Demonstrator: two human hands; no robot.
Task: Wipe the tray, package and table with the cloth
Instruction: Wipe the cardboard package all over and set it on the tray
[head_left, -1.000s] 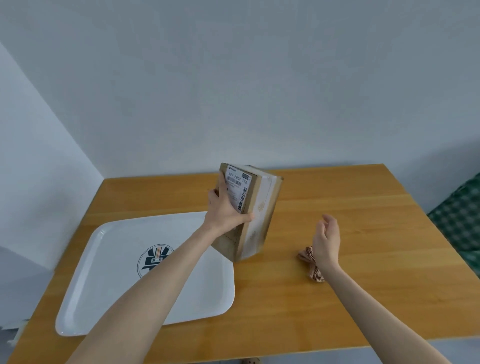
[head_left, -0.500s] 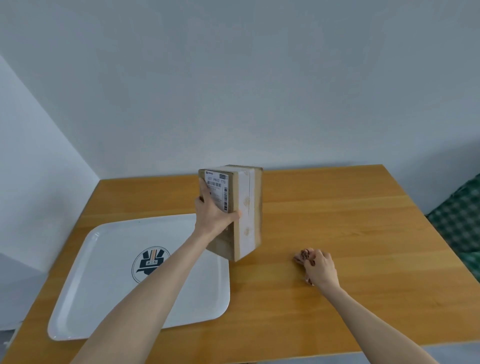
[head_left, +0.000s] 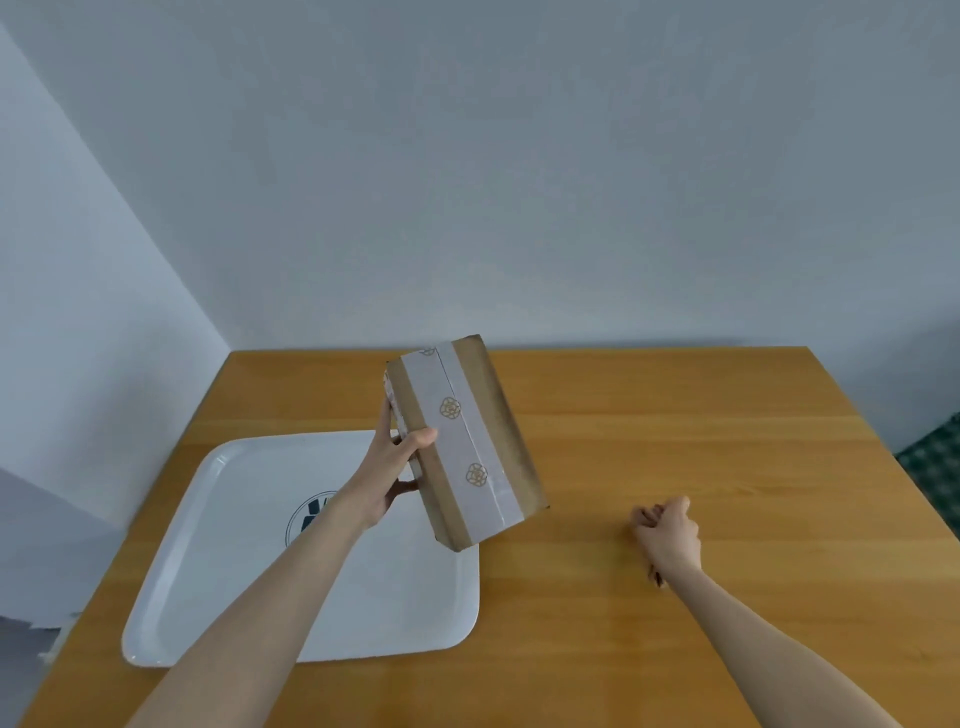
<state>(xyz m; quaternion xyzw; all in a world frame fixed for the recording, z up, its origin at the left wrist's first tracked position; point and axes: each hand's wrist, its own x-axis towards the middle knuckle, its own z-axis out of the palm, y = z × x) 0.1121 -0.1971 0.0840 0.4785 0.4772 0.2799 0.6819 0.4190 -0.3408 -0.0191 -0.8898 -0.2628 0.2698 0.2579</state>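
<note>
While the cloth (head_left: 655, 576) is almost wholly hidden, only a small dark scrap of it shows under the heel of the right hand (head_left: 667, 535), which is balled into a fist around it and rests on the bare wood of the table (head_left: 727, 441), to the right of everything else. Knuckles point up and to the left, and the forearm runs off toward the lower right corner.

To the left of that fist, well apart from it, the package (head_left: 467, 447) is held in the air by the left hand (head_left: 387, 475). It is a brown cardboard box, tilted so its top leans left, with a wide strip of pale tape down the facing side bearing two small flower marks. The thumb presses on the front near the left edge while the other fingers wrap behind the side; the grasp is firm. Its lower corner hangs over the right rim of the tray (head_left: 171, 597).

That tray is white, rectangular with rounded corners, and lies flat on the left half of the table. A dark round logo (head_left: 304, 522) at its middle is partly covered by the left forearm. Behind the table stands a plain grey wall (head_left: 519, 182).
</note>
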